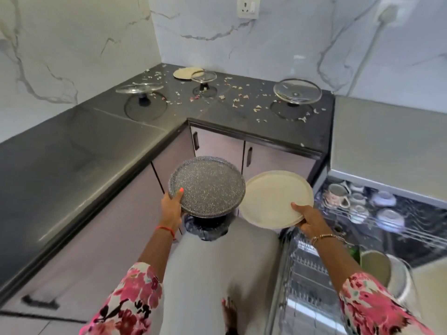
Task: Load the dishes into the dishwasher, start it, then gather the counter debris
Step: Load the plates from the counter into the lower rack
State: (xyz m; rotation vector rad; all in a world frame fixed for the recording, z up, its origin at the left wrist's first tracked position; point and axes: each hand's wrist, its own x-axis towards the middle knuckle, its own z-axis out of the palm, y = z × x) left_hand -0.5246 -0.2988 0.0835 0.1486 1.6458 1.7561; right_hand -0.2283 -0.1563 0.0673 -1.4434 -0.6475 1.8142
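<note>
My left hand (172,204) grips the left rim of a speckled grey plate (208,184), thumb on top, in front of the lower cabinets. My right hand (308,217) holds a cream plate (273,197) by its near right edge, just left of the open dishwasher. The dishwasher's upper rack (396,228) carries mugs and small bowls. Its lower rack (307,269) shows below my right forearm, with a pale bowl (376,267) at its right. Scraps of debris (242,96) lie scattered over the black counter (72,146).
Three glass lids stand on the counter: one at the left (139,88), a small one (203,76) in the middle, one at the right (297,91). A cream plate (183,73) lies behind the small lid. A wall socket (248,7) sits above. My foot (229,310) is on the floor.
</note>
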